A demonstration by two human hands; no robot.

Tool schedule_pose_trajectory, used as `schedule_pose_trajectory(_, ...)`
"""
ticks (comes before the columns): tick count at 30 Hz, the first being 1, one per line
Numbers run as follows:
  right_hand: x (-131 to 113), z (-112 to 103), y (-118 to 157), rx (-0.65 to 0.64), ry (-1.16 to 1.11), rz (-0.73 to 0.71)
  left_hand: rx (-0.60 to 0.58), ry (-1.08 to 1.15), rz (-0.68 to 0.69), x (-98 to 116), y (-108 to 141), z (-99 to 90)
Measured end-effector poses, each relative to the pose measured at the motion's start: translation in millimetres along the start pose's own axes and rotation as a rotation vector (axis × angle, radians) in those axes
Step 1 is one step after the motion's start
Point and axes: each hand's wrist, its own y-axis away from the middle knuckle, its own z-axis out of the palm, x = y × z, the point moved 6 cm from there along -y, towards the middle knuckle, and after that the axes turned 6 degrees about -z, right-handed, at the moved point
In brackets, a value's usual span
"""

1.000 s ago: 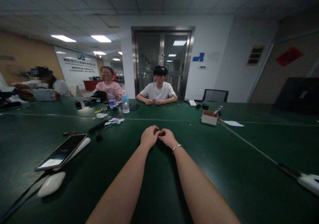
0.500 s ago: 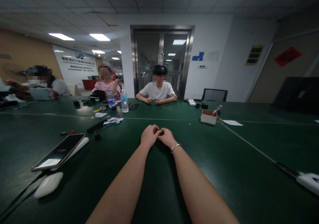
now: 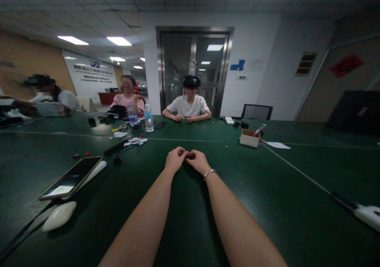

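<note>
My left hand (image 3: pixel 175 159) and my right hand (image 3: pixel 198 161) meet at the middle of the green table (image 3: pixel 190 219), their fingertips pinched together and touching or nearly so. Whatever lies between the fingers is too small and dark to name. A silver bracelet (image 3: pixel 209 174) circles my right wrist. Both forearms stretch forward low over the tabletop.
To the left lie a phone (image 3: pixel 73 176), a white rounded object (image 3: pixel 59 216), a black rod-like object (image 3: pixel 116 147) and paper scraps. Two bottles (image 3: pixel 149 118) stand farther back. A small box (image 3: pixel 249 138) and a cable (image 3: pixel 293 169) are right. A person (image 3: pixel 190 104) sits opposite.
My left hand has shifted slightly to the left, while my right hand stays almost in place. Both remain pinched. The view has tilted very slightly.
</note>
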Motion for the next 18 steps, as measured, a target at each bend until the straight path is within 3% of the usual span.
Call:
schedule_pose_trajectory(6,4,-1,-2,0.018,0.031,0.011,-0.115,0.197,-0.052,-20,-12,8.4)
schedule_pose_trajectory(18,-4,-5,0,-0.01,0.032,0.034,-0.066,-0.01,-0.114,-17,-6,-1.5)
